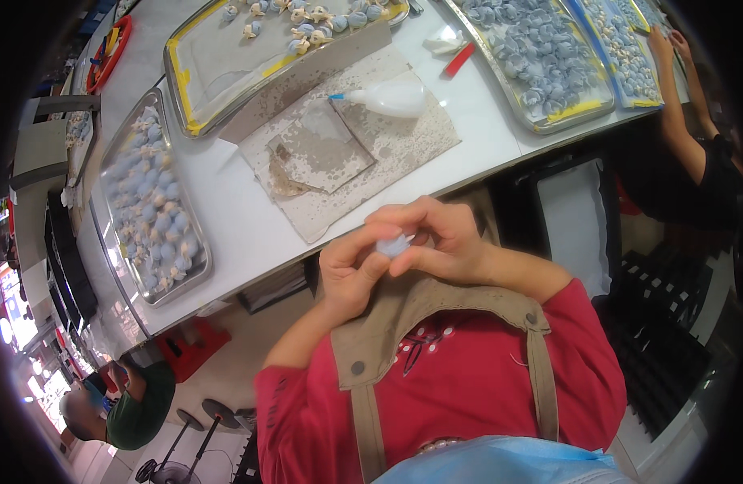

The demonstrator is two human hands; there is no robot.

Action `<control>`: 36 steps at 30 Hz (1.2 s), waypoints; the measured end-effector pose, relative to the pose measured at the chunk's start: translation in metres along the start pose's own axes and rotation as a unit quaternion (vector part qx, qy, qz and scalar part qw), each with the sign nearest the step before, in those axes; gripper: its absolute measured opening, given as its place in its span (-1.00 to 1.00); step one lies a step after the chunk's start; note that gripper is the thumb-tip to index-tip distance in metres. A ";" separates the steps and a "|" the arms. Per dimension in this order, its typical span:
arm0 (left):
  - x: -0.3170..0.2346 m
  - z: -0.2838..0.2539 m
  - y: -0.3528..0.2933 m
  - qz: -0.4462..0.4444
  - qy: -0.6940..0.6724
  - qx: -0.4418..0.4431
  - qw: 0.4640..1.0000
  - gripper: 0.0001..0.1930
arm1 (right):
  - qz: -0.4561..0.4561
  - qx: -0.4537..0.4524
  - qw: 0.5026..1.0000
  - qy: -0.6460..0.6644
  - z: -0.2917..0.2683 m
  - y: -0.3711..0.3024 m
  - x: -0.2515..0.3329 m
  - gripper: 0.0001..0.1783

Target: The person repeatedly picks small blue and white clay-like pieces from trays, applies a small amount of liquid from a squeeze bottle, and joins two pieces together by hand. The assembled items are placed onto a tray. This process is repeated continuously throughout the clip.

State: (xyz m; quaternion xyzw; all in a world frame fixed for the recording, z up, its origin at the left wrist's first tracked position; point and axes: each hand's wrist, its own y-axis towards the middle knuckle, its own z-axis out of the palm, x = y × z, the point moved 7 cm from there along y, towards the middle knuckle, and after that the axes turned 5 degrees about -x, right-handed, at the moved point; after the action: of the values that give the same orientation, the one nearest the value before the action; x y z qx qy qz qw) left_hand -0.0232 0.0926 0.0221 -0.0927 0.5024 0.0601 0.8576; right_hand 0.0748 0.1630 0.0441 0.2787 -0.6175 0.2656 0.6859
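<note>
Just off the table's near edge, in front of my chest, my left hand (351, 270) and my right hand (445, 242) meet with fingers closed. Between their fingertips is a small pale-blue molded piece (392, 246), partly covered by the fingers. Beyond the hands, a stained grey cardboard sheet (420, 149) lies on the white table. On it rests a white squeeze bottle (394, 99) on its side, its blue tip pointing left. A smaller, glue-marked board (339, 165) lies on the sheet beside the bottle.
A metal tray (202, 270) of blue-and-cream figures stands at left. Behind the cardboard is a yellow-taped tray (177, 81) with similar figures; at right, another tray (541, 121) holds blue pieces. A red-handled tool (458, 61) lies between. Co-workers sit far right and lower left.
</note>
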 end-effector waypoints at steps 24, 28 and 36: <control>-0.170 -0.179 0.029 0.241 0.843 -0.298 0.378 -0.63 | -0.124 -0.175 0.954 -0.210 -0.042 0.024 -0.007 -0.90; -0.180 -0.239 0.057 0.196 0.819 -0.293 0.453 -0.63 | -0.150 -0.192 0.941 -0.235 -0.046 0.022 -0.010 -0.91; -0.225 -0.300 0.081 0.049 0.845 -0.377 0.376 -0.64 | -0.216 -0.208 0.913 -0.277 -0.040 0.020 -0.002 -0.90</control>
State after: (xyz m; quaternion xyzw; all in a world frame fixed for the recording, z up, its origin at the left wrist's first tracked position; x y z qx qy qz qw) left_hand -0.4036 0.1038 0.0669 -0.3842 0.8956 0.1753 -0.1398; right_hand 0.0884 0.2054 0.0396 0.3191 -0.7485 -0.1111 0.5706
